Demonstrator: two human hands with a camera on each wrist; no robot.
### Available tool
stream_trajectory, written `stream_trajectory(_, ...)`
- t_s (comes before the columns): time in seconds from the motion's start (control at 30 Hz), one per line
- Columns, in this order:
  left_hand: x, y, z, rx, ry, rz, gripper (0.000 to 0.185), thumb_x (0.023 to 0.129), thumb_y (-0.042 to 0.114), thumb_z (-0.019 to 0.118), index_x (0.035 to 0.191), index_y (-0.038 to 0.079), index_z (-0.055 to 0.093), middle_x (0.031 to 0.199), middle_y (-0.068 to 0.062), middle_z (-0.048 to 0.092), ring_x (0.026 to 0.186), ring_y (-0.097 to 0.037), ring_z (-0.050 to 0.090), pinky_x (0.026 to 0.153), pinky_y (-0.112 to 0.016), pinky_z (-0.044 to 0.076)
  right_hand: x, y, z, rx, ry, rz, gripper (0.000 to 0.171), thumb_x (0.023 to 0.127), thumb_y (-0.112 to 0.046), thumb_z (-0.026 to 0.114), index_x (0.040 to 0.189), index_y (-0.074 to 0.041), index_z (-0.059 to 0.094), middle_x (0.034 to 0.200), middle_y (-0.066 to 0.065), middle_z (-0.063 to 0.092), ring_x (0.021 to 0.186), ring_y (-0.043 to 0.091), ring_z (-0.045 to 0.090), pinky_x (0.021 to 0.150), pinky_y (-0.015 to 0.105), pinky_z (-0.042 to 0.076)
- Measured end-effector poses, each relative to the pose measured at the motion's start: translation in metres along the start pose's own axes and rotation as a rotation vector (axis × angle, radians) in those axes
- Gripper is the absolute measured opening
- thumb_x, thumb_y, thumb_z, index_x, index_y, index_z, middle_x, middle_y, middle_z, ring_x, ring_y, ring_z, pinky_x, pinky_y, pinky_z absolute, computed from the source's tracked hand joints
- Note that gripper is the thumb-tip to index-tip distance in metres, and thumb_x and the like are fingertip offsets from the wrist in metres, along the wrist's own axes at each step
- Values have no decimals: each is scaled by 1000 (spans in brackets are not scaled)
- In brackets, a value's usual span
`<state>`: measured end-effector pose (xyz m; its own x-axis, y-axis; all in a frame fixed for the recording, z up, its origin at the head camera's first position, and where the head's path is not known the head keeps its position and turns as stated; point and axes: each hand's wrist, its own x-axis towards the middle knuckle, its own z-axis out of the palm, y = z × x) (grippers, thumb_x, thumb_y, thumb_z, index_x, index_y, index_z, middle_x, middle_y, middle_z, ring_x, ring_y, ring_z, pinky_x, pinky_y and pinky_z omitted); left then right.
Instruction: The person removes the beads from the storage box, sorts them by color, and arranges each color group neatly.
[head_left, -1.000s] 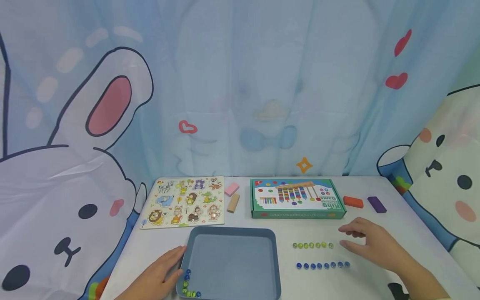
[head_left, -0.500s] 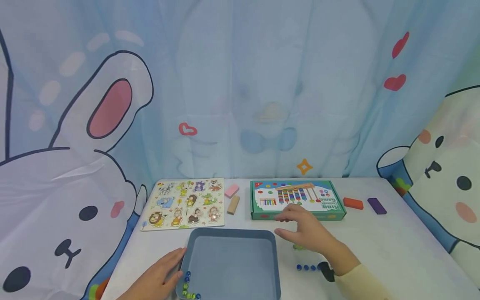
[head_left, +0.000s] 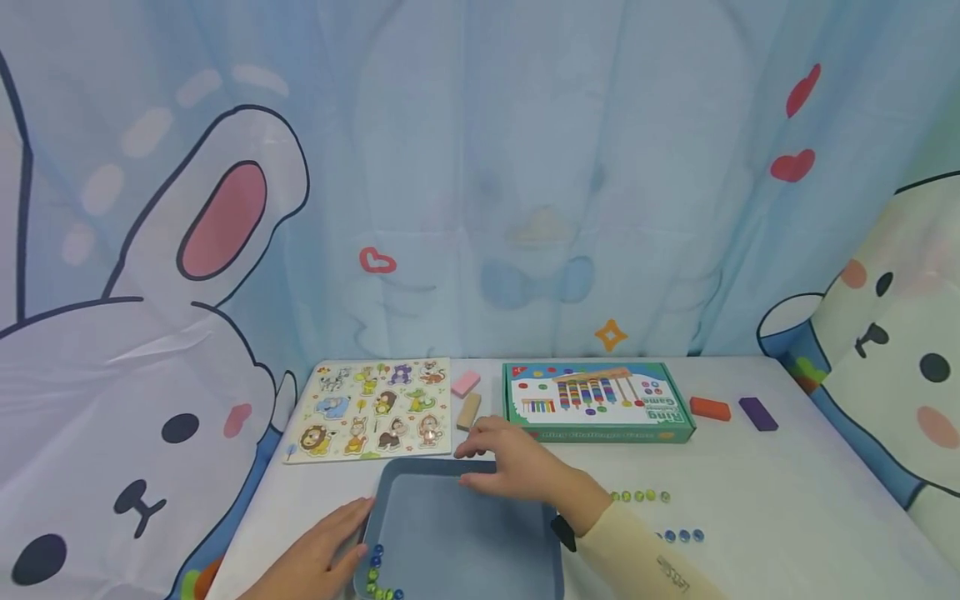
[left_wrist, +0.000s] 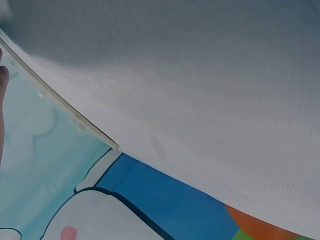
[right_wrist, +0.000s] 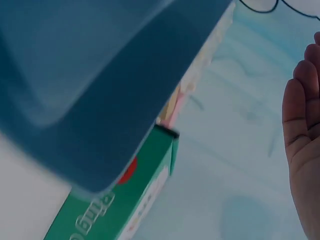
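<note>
My left hand point(head_left: 318, 554) lies along the left rim of a blue-grey tray point(head_left: 480, 533), its fingers fairly straight and touching the edge. Inside the tray's near left corner, several blue and green glass marbles point(head_left: 373, 575) form an L-shaped line. Over the tray's far side hovers my right hand point(head_left: 517, 458), thumb and fingers apart, and I see nothing between them. To the right of the tray are a row of green marbles point(head_left: 639, 496) and a row of blue marbles point(head_left: 684, 536), both partly covered by my right forearm.
Behind the tray are an animal puzzle board point(head_left: 371, 408), a pink block point(head_left: 466, 383), a wooden block point(head_left: 468, 411) and a green game box point(head_left: 600, 404). An orange block point(head_left: 710, 408) and a purple block point(head_left: 758, 413) lie further right. A curtain backs the table.
My right hand has swept left, from beside the marble rows, past the green box's front, to above the tray. My left hand and the marbles in the tray have stayed put.
</note>
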<state>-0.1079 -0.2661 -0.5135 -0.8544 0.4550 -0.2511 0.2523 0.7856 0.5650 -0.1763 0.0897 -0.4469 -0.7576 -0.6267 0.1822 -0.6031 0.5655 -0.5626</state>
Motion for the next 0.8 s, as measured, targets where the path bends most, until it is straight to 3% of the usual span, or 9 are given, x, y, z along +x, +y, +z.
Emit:
stream_trajectory(0.17,-1,3,-1,-21,-10,-15,76,106,56,52,164,11,36,165,-10,44,151,-43,42,119,-67,39,16,-13,19,10,-82,-73,27,92,-32,82,115,-20,80,107,-4,69,103,6,59,90,21,55)
stream_trajectory(0.43,-1,3,-1,-25,-8,-11,75,106,57,50,166,15,32,167,-9,41,152,-43,41,119,-67,39,37,-24,56,-47,-204,-208,28,94,-36,79,117,-20,80,105,-7,68,100,8,65,84,7,50)
stream_trajectory(0.8,0,3,-1,-24,5,-6,76,106,60,49,165,16,33,166,-7,42,152,-40,42,120,-65,39,46,-35,95,-146,-326,-336,25,93,-38,79,115,-26,80,105,-15,68,93,-8,55,82,2,44)
